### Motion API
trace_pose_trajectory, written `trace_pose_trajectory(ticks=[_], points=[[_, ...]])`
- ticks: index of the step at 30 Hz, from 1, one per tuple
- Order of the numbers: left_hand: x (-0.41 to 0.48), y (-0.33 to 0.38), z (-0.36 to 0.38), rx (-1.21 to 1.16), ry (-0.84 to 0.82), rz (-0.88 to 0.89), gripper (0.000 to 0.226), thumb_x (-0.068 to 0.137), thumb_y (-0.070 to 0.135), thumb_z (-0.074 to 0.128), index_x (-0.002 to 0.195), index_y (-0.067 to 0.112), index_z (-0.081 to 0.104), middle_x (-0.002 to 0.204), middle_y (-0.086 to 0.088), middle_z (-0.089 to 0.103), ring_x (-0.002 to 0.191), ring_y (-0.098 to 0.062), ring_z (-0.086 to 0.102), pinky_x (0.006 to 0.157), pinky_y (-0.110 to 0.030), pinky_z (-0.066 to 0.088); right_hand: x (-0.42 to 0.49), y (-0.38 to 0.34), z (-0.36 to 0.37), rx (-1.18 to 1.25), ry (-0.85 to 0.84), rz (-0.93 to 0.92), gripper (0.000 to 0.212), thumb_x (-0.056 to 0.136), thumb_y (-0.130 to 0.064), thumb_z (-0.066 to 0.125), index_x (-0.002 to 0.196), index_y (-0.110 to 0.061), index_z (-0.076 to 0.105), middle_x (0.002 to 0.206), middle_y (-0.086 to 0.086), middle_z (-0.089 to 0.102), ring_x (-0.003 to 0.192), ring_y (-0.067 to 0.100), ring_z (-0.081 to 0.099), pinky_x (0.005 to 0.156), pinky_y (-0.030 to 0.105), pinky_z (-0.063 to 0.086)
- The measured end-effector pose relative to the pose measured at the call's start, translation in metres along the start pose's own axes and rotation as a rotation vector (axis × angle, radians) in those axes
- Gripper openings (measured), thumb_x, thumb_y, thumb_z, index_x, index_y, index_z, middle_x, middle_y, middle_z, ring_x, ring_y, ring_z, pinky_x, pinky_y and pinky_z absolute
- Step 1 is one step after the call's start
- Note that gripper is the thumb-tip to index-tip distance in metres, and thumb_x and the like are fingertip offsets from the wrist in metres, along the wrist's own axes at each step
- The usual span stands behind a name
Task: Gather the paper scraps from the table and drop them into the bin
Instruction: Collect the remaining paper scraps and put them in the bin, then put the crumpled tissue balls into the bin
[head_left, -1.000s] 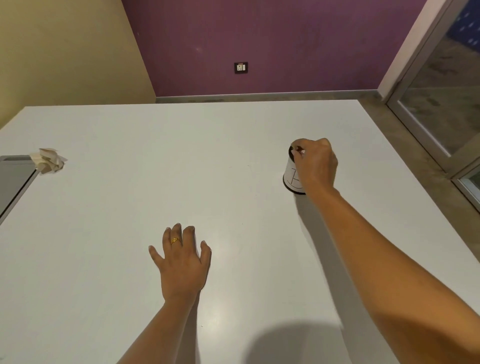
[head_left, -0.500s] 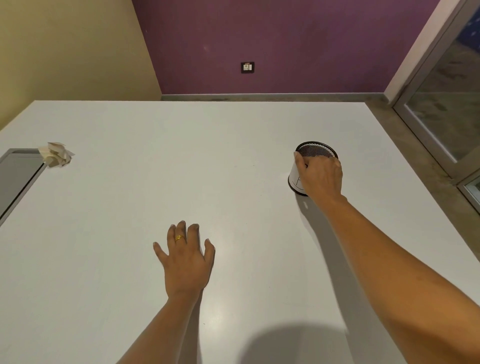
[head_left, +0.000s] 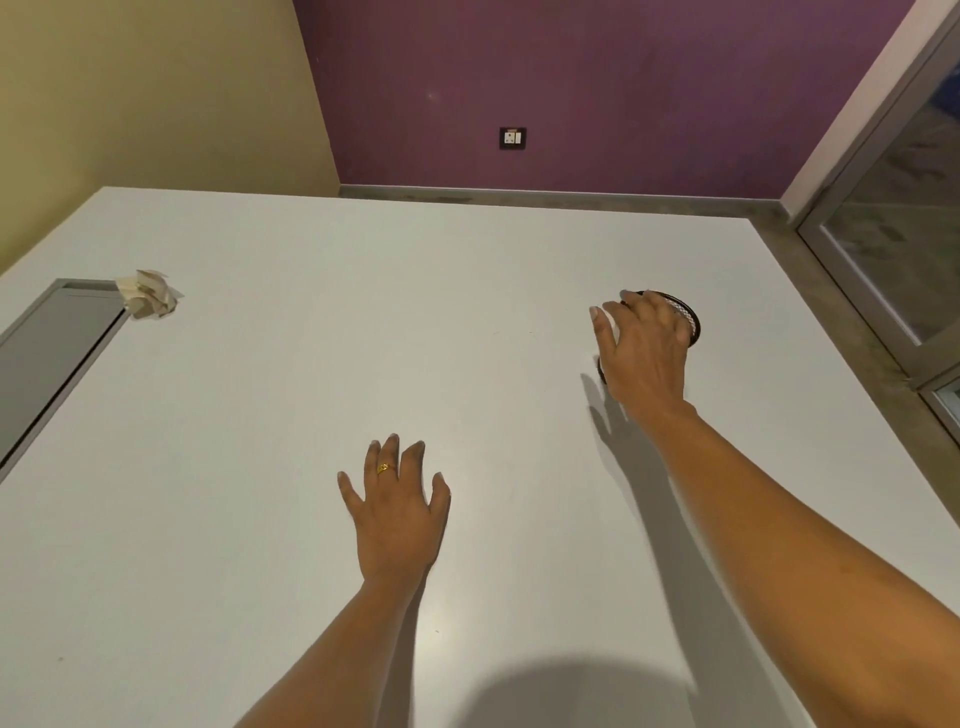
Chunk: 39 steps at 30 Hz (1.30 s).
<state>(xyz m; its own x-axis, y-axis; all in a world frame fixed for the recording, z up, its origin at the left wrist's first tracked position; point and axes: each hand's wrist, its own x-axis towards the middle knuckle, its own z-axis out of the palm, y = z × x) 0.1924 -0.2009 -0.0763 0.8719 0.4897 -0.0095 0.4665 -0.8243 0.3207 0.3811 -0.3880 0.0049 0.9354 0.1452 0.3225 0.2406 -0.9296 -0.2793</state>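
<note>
Over on the far right of the desk (head_left: 311, 389), our right hand (head_left: 644, 353) looks different from a second ago. Back then its fingertips were bunched right over the mouth of the bin (head_left: 693, 325), then it wrapped the bin's near side, and now the grip is wide, fingers fanned out and holding nothing we can see. The hand covers most of the bin, so only a bit of the dark rim peeks out on its right. We can't tell if the palm touches it or just hovers in front.

Our left hand (head_left: 397, 514) hasn't done anything. It lies flat on the near middle of the desk, fingers spread and holding nothing, ring (head_left: 385, 468) showing.

What this means for us: the drop at the bin looks done, and the right hand seems to be letting go. We can't see inside the bin from here, so that's a guess.

The job isn't finished though. One crumpled paper scrap (head_left: 148, 294) sits way over on the far left, right at the far corner of the grey panel (head_left: 47, 353) set into the desk and well apart from both hands. It looks closer to the left hand, and it then has to cross the whole desk to the bin.
</note>
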Motion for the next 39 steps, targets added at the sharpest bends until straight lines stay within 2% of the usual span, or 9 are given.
trace_pose_trajectory(ticks=[3,5,8,12,16,22,27,33,39], points=[[0.003,-0.006,-0.007,-0.146,0.019,0.004,0.036,0.09,0.026,0.05,0.125,0.02,0.052,0.144,-0.001,0.043,0.141,-0.017,0.028,0.115,-0.049,0.012,-0.005,-0.02,0.008,0.043,-0.028,-0.046,0.04,0.099,-0.036,0.037,0.12,-0.011,0.06,0.139,0.007,0.051,0.138,0.024,0.032,0.112,0.047,0.017],[0.006,-0.02,-0.015,-0.166,0.029,0.021,0.037,0.089,0.023,0.051,0.125,0.018,0.054,0.142,-0.001,0.046,0.138,-0.016,0.033,0.116,-0.045,0.014,-0.009,-0.04,0.015,0.043,-0.075,-0.11,0.04,0.1,-0.035,0.037,0.121,-0.011,0.06,0.14,0.007,0.05,0.14,0.022,0.03,0.115,0.046,0.013],[0.017,-0.059,-0.03,-0.133,0.078,-0.048,0.042,0.089,0.024,0.053,0.128,0.012,0.051,0.141,-0.006,0.047,0.138,-0.021,0.034,0.115,-0.045,0.018,-0.021,-0.078,0.033,0.012,-0.19,-0.286,0.04,0.1,-0.037,0.034,0.123,-0.014,0.058,0.143,0.003,0.047,0.143,0.017,0.025,0.117,0.045,0.006],[0.044,-0.122,-0.054,-0.074,0.097,-0.111,0.047,0.089,0.025,0.054,0.13,0.004,0.048,0.142,-0.016,0.044,0.137,-0.03,0.033,0.114,-0.047,0.025,-0.032,-0.137,0.06,0.033,-0.323,-0.45,0.041,0.099,-0.04,0.034,0.125,-0.015,0.055,0.144,0.001,0.044,0.144,0.017,0.022,0.116,0.05,0.006],[0.072,-0.178,-0.075,-0.011,0.082,-0.169,0.049,0.091,0.027,0.052,0.132,0.001,0.044,0.144,-0.022,0.039,0.139,-0.034,0.029,0.114,-0.05,0.025,-0.034,-0.198,0.088,0.052,-0.428,-0.543,0.041,0.099,-0.038,0.035,0.129,-0.013,0.049,0.148,0.004,0.037,0.144,0.02,0.018,0.115,0.053,0.009],[0.085,-0.23,-0.092,0.068,0.091,-0.223,0.05,0.092,0.03,0.047,0.136,0.007,0.041,0.147,-0.02,0.036,0.14,-0.036,0.026,0.113,-0.053,0.022,-0.039,-0.288,0.128,0.094,-0.537,-0.65,0.046,0.096,-0.036,0.043,0.136,-0.014,0.038,0.151,0.005,0.03,0.144,0.022,0.017,0.114,0.055,0.014],[0.088,-0.234,-0.089,0.064,0.107,-0.213,0.05,0.092,0.033,0.045,0.137,0.012,0.04,0.149,-0.014,0.035,0.141,-0.032,0.025,0.116,-0.05,0.019,-0.024,-0.354,0.153,0.139,-0.555,-0.728,0.049,0.096,-0.036,0.043,0.14,-0.019,0.034,0.154,0.007,0.025,0.144,0.025,0.016,0.111,0.054,0.021],[0.089,-0.237,-0.085,0.071,0.106,-0.229,0.049,0.092,0.035,0.042,0.137,0.015,0.038,0.15,-0.011,0.033,0.143,-0.028,0.021,0.117,-0.048,0.017,0.024,-0.42,0.17,0.123,-0.481,-0.725,0.057,0.095,-0.033,0.047,0.145,-0.021,0.023,0.156,0.007,0.018,0.144,0.031,0.014,0.107,0.055,0.029],[0.091,-0.239,-0.083,0.055,0.121,-0.236,0.05,0.091,0.035,0.042,0.137,0.017,0.04,0.15,-0.01,0.036,0.143,-0.026,0.023,0.117,-0.046,0.016,0.042,-0.466,0.188,0.145,-0.457,-0.704,0.072,0.088,-0.025,0.062,0.146,-0.025,0.019,0.158,0.007,0.01,0.146,0.031,0.008,0.112,0.06,0.02]])
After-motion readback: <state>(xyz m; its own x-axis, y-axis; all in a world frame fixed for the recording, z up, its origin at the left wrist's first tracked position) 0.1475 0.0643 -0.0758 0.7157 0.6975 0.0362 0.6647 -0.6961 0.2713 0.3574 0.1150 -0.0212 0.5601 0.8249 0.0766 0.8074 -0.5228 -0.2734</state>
